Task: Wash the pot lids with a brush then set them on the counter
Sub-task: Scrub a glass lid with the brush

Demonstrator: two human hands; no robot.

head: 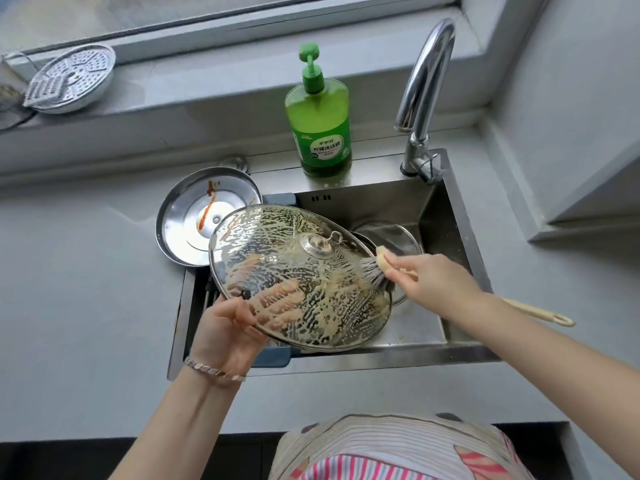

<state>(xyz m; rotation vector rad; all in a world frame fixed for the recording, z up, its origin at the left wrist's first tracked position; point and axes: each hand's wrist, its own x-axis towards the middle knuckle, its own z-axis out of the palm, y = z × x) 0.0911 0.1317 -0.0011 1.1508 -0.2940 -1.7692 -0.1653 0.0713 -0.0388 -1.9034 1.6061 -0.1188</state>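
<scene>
My right hand (429, 275) is curled round the brush (377, 277) close behind its head, with the bristles pressed against the right side of the big glass lid (311, 268) and the long handle running back under my forearm. My left hand (225, 334) grips that lid at its lower left rim, thumb on top and fingers showing through the glass from beneath, holding it tilted over the sink (446, 216). Yellowish suds cover nearly all of its upper face, so I judge this one scrubbed on top but not rinsed, and none looks finished. A steel lid (194, 223) lies upside down across the sink's left edge, streaked with red sauce, and a smaller glass lid (391, 237) waits in the basin under the one I hold. The counter (79, 289) to my left is where they go. The faucet (429, 71) shows no running water; the green soap bottle (318, 129) stands just behind the sink, and the steel lid crowds the left rim.
</scene>
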